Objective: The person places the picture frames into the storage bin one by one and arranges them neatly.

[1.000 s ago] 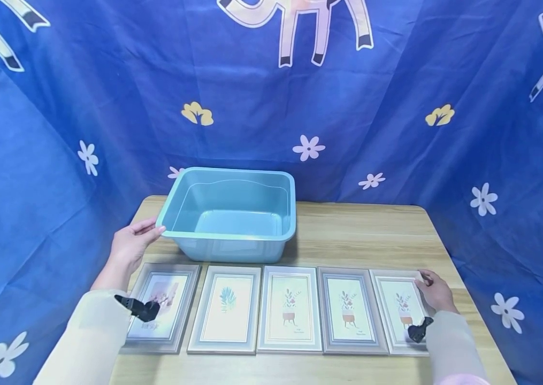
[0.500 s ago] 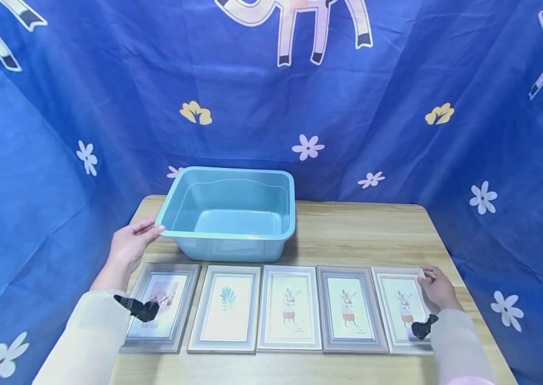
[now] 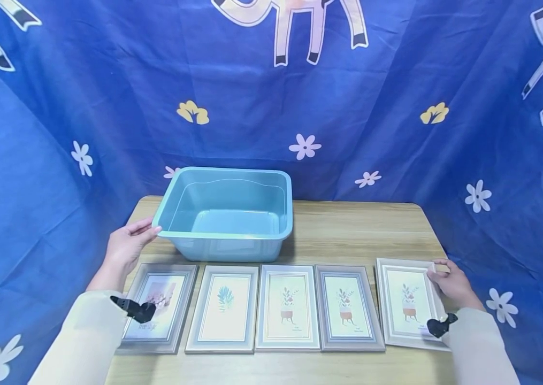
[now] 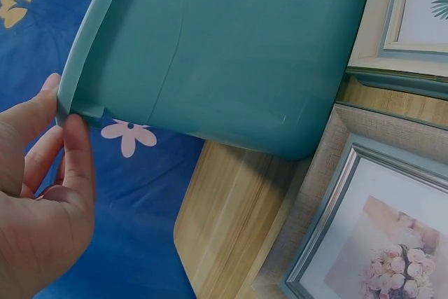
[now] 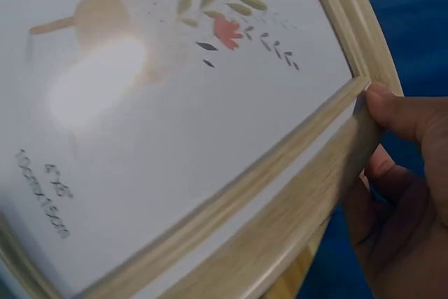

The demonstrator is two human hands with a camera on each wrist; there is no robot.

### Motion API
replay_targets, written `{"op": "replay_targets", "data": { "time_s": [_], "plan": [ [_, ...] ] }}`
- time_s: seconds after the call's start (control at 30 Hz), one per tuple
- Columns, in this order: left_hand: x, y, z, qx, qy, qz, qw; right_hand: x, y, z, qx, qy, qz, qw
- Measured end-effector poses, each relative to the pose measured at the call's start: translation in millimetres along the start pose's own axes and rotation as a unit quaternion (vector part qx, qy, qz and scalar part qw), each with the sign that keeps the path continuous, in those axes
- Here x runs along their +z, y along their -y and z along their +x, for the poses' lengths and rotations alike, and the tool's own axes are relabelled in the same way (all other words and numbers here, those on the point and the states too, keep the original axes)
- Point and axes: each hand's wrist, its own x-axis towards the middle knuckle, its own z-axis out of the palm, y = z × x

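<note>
My left hand [image 3: 124,248] pinches the near left corner of the rim of a teal plastic basin [image 3: 225,248]; in the left wrist view the thumb and fingers lie on either side of that rim. At the far right of the row, my right hand [image 3: 455,282] grips the upper right corner of a light wood picture frame [image 3: 408,339], thumb on its face and fingers behind. That frame is tilted, its far end off the table, and shows a potted plant print. In the right wrist view, glare whitens part of the picture frame's glass [image 5: 98,85].
Several more picture frames lie flat in a row: a grey one with a flower print [image 3: 158,299], one with a blue leaf [image 3: 223,307], and two with plants [image 3: 288,307]. The wooden table [image 3: 358,224] meets blue curtains [image 3: 252,133] behind and at both sides.
My right hand has moved right and lifted the rightmost picture frame at its far end, widening the gap to its neighbour. The left hand keeps its hold on the basin.
</note>
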Motion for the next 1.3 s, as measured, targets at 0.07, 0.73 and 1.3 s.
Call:
{"op": "replay_targets", "data": {
  "time_s": [0.07,0.73,1.3],
  "plan": [
    [-0.1,-0.1,0.1,-0.001,0.002,-0.012,0.9999,-3,-5,5.0,-0.002,0.002,0.017,0.9998],
    [-0.5,-1.6,0.2,0.000,0.008,0.010,0.9999,-31,41,-9.6,-0.109,-0.005,0.030,0.9936],
    [-1.2,2.5,-0.1,0.013,0.012,0.053,0.9984,-52,79,-10.8,-0.181,-0.031,0.017,0.9828]
  ]
}}
